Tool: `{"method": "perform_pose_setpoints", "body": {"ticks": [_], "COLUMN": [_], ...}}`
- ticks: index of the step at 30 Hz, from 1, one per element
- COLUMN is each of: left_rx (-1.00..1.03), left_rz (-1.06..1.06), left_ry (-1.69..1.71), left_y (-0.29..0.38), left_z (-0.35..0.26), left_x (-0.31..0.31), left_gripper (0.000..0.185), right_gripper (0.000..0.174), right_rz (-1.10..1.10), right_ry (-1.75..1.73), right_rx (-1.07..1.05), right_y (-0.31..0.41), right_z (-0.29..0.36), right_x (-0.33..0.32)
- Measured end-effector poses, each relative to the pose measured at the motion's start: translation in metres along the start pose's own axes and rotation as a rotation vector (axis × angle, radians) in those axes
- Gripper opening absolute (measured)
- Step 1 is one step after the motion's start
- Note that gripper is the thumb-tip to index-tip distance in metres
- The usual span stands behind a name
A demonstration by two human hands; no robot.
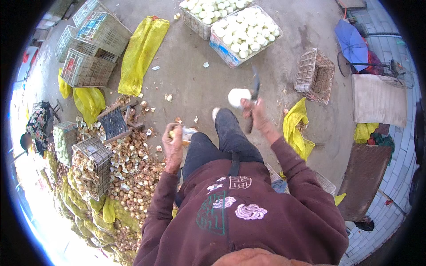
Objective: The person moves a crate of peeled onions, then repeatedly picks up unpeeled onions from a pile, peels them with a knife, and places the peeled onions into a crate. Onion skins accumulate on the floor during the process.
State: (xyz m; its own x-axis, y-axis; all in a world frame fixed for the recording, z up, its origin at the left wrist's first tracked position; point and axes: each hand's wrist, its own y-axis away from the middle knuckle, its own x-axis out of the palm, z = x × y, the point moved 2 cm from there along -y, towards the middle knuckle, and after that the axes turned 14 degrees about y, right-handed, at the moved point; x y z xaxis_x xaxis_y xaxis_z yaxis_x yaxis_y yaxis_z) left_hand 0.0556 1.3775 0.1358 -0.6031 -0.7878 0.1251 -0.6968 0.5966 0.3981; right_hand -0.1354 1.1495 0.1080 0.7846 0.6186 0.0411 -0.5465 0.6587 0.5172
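My right hand [258, 114] grips the dark handle of a knife [256, 83], blade pointing away from me. Against that hand and the blade is a white peeled onion [239, 97], blurred. My left hand [173, 143] is closed on something yellowish and whitish by my left knee, perhaps onion peel; its exact kind cannot be told. Beyond my feet stands a plastic crate [229, 59] heaped with peeled onions [246, 31], with a second full crate [196, 25] behind it. To my left lies a wide heap of onions and dry skins [133, 173].
An empty crate [308, 73] stands front right, near a yellow mesh sack [298, 129]. Stacked crates [90, 69] and another yellow sack [141, 56] are front left. A low stool [114, 123] and a tipped crate of skins [105, 166] sit left. A person [38, 128] is at far left.
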Motion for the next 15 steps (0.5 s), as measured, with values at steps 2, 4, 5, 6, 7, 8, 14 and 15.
{"method": "perform_pose_setpoints", "body": {"ticks": [2,4,5,6,7,8,14,15], "left_rx": [-0.043,-0.122,-0.164,-0.166,-0.169,-0.158,-0.453,-0.510], "left_rz": [-0.130,-0.209,-0.229,-0.231,-0.235,-0.268,-0.513,-0.526], "left_ry": [-0.041,-0.039,-0.030,-0.073,-0.111,-0.204,-0.175,-0.141], "left_y": [-0.023,-0.044,-0.057,-0.070,-0.084,-0.097,-0.152,-0.161], "left_z": [0.012,0.012,0.016,0.029,0.044,0.047,0.133,0.137], "left_x": [-0.007,0.003,0.007,0.006,0.008,0.022,0.063,0.076], "left_gripper": [0.021,0.021,0.021,0.022,0.023,0.023,0.032,0.030], "right_gripper": [0.047,0.049,0.049,0.049,0.050,0.054,0.068,0.069], "right_rz": [-0.160,-0.255,-0.287,-0.320,-0.327,-0.321,-0.513,-0.514], "right_ry": [0.247,0.347,0.419,0.492,0.549,0.638,1.127,1.229], "right_rx": [-0.074,-0.058,-0.081,-0.110,-0.119,-0.075,-0.197,-0.167], "right_y": [-0.061,-0.129,-0.164,-0.205,-0.253,-0.294,-0.527,-0.552], "right_z": [0.007,0.027,0.036,0.043,0.039,0.049,0.040,0.041], "right_x": [-0.046,-0.090,-0.111,-0.134,-0.163,-0.183,-0.272,-0.278]}}
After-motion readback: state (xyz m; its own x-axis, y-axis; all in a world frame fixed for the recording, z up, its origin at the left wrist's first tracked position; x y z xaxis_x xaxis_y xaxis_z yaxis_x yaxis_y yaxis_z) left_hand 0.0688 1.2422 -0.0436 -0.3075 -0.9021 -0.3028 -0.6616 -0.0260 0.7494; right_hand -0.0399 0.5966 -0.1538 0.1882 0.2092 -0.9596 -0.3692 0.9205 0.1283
